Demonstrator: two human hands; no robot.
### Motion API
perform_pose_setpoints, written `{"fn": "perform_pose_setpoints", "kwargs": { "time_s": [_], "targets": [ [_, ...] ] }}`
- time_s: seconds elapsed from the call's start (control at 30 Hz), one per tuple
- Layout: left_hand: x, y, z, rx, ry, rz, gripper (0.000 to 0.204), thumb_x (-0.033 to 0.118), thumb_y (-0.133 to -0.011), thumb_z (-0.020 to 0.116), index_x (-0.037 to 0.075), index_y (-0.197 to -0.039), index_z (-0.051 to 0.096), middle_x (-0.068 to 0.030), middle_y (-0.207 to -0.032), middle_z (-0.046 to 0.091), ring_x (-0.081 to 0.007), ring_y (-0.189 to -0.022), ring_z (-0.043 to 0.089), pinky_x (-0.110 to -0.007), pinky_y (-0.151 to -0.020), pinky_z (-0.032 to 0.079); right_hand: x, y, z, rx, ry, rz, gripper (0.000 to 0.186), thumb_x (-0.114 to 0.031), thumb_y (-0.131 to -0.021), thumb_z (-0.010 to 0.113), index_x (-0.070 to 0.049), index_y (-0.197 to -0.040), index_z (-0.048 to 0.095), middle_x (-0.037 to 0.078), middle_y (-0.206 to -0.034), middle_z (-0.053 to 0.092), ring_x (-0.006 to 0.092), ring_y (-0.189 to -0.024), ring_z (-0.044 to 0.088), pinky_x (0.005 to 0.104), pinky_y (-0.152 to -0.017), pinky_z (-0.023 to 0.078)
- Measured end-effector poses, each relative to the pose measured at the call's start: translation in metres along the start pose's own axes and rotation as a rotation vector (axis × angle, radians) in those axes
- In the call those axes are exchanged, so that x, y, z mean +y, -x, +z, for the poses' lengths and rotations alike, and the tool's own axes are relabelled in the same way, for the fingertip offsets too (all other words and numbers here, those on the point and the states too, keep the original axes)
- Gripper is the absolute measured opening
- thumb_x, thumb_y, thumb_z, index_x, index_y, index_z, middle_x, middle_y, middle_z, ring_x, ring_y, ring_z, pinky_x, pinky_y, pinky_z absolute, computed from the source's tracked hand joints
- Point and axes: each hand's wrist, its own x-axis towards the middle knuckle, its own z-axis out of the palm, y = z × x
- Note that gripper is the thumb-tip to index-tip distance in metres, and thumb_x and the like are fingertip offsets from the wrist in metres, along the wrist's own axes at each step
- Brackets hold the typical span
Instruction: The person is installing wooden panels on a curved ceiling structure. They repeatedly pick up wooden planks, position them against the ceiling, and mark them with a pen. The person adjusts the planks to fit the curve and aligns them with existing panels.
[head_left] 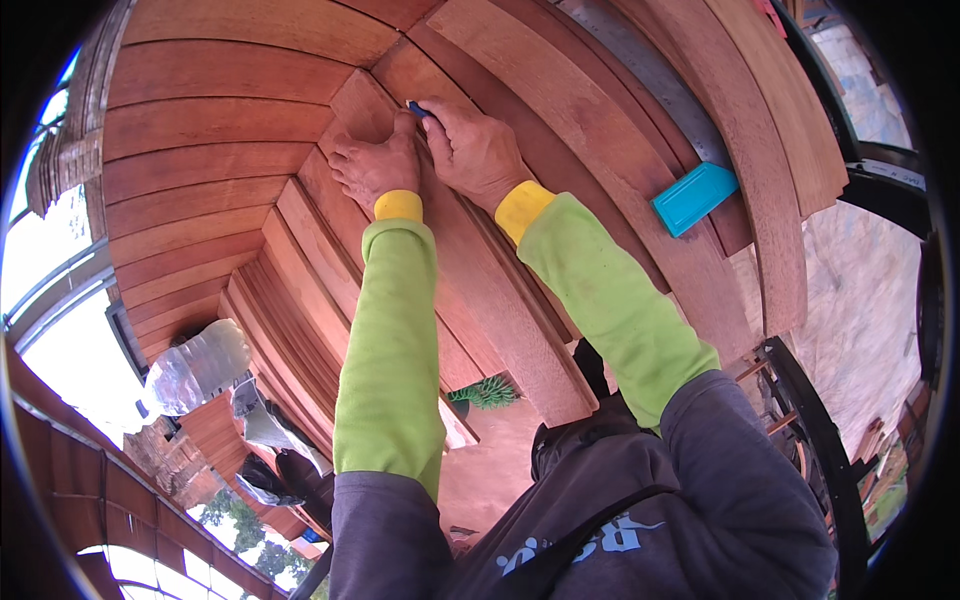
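My left hand (380,160) lies on the far end of a long reddish-brown wooden board (500,315), its fingers spread across the wood toward the left edge. Close to its right, my right hand (472,152) is closed on a slim dark blue stick (418,109) with a pale tip. It looks like a pencil or marker, but most of it is hidden in the fingers. The tip is near the board's far right edge; whether it touches the wood I cannot tell. The board slants from far left to near right, over other boards.
More wooden boards (590,110) lie on the right, with a grey metal strip (655,70) among them and a teal rectangular block (695,198) on top. Rows of fitted planks (210,130) spread leftward. A clear plastic bottle (200,365) and green bristly strands (487,392) sit nearer me.
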Motion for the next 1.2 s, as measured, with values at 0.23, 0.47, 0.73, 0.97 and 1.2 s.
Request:
{"fn": "perform_pose_setpoints", "kwargs": {
  "time_s": [0.23, 0.47, 0.73, 0.97, 1.2],
  "targets": [
    [0.000, -0.025, 0.014, 0.036, 0.028, -0.037, 0.088, 0.059, -0.062, 0.069, -0.013, -0.111, 0.053, -0.0298, -0.108, 0.060, -0.0408, -0.105, 0.059, -0.042, -0.092, 0.046, -0.001, 0.000, -0.001, -0.124, 0.092, 0.104, 0.022, -0.018, -0.088, 0.054, -0.008, -0.107, 0.060, 0.014, -0.087, 0.067, 0.0324, -0.075, 0.064, 0.0417, -0.064, 0.052],
    [0.003, -0.023, 0.014, 0.015, 0.054, -0.032, 0.089, 0.061, -0.064, 0.067, -0.013, -0.111, 0.052, -0.0324, -0.109, 0.059, -0.0423, -0.106, 0.057, -0.043, -0.092, 0.045, 0.002, -0.001, 0.002, -0.105, 0.063, 0.103, 0.024, -0.019, -0.088, 0.054, -0.008, -0.109, 0.060, 0.015, -0.090, 0.067, 0.0330, -0.078, 0.065, 0.0411, -0.067, 0.052],
    [-0.007, -0.030, 0.020, 0.015, 0.167, 0.006, 0.079, 0.063, -0.083, 0.051, -0.011, -0.110, 0.047, -0.0322, -0.111, 0.054, -0.0435, -0.106, 0.054, -0.048, -0.090, 0.044, -0.004, -0.008, -0.002, -0.166, 0.125, 0.099, 0.021, -0.020, -0.086, 0.055, -0.011, -0.102, 0.066, 0.015, -0.079, 0.066, 0.0340, -0.075, 0.064, 0.0414, -0.066, 0.052],
    [-0.005, -0.027, 0.021, -0.008, 0.187, -0.017, 0.075, 0.060, -0.084, 0.052, -0.009, -0.111, 0.047, -0.0292, -0.116, 0.053, -0.0413, -0.109, 0.052, -0.047, -0.092, 0.043, -0.002, -0.032, 0.000, -0.306, 0.304, 0.004, 0.016, -0.020, -0.078, 0.057, -0.008, -0.080, 0.068, 0.017, -0.072, 0.065, 0.0363, -0.071, 0.063, 0.0463, -0.066, 0.050],
    [-0.011, -0.034, 0.025, -0.025, 0.190, -0.039, 0.086, 0.068, -0.079, 0.051, -0.008, -0.117, 0.043, -0.0289, -0.115, 0.056, -0.0410, -0.110, 0.054, -0.046, -0.091, 0.044, -0.020, -0.051, -0.007, -0.488, 0.426, -0.122, 0.017, -0.018, -0.076, 0.057, -0.006, -0.078, 0.068, 0.017, -0.070, 0.063, 0.0356, -0.067, 0.061, 0.0460, -0.063, 0.048]
  ]
}}
